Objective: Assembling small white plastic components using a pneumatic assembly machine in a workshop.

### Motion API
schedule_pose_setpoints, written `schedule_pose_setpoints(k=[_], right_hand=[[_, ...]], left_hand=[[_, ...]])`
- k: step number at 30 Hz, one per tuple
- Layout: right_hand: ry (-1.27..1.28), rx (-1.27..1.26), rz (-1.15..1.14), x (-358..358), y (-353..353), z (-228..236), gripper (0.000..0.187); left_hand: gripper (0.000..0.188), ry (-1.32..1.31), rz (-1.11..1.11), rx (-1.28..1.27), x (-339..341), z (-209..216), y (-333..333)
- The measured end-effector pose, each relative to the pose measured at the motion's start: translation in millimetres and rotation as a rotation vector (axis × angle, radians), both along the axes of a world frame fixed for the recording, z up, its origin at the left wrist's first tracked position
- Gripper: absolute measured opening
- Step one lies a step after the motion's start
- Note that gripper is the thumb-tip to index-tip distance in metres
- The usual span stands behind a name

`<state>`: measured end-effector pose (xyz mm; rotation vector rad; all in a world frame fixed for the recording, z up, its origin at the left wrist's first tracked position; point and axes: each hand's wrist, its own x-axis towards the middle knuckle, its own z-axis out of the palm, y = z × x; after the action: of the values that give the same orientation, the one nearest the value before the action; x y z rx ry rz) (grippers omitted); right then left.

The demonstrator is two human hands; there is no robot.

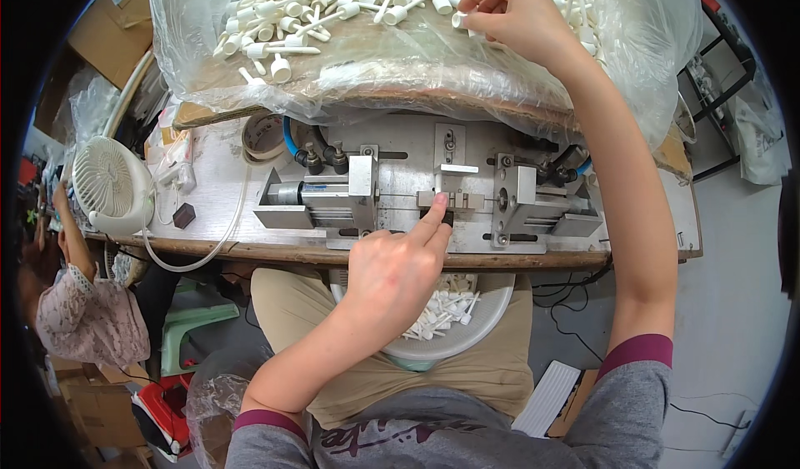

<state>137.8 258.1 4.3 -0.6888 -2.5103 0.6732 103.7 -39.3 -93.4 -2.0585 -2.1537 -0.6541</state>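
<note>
My left hand [396,269] reaches over the bench edge with its index finger stretched out. That fingertip rests on a small metal holding block [469,201] between two pneumatic cylinders; whatever lies under the finger is hidden. A flat white piece [458,169] stands just behind the block. Up at the far right, my right hand [521,23] pinches a small white plastic scoop [459,20] between thumb and fingers. It hovers at the near edge of a big heap of white scoops [333,6], each with a little cup and a thin handle.
Clear plastic sheeting [275,94] lines the raised board under the heap. The left cylinder [329,202] and right cylinder [542,202] flank the block. A basket [492,319] of white pieces sits on my lap. A fan [108,181] and tape roll [265,135] stand left; another person [92,310] sits beyond.
</note>
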Motion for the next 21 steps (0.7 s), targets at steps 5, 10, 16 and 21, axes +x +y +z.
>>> schedule_pose_setpoints(k=[5,10,16,21], right_hand=[[0.335,-0.391,0.047,14,-54,18,0.021],[0.547,-0.293,0.205,62,-88,-2,0.024],[0.313,0.192,0.117,116,-176,-61,0.028],[0.140,0.333,0.147,117,-208,-107,0.029]], left_hand=[[0.024,0.008,-0.023,-0.056,-4,6,2],[0.028,0.056,-0.079,-0.115,-10,16,1],[0.025,-0.285,-0.134,0.321,-60,80,60],[0.028,-0.034,-0.266,0.421,-103,93,156]])
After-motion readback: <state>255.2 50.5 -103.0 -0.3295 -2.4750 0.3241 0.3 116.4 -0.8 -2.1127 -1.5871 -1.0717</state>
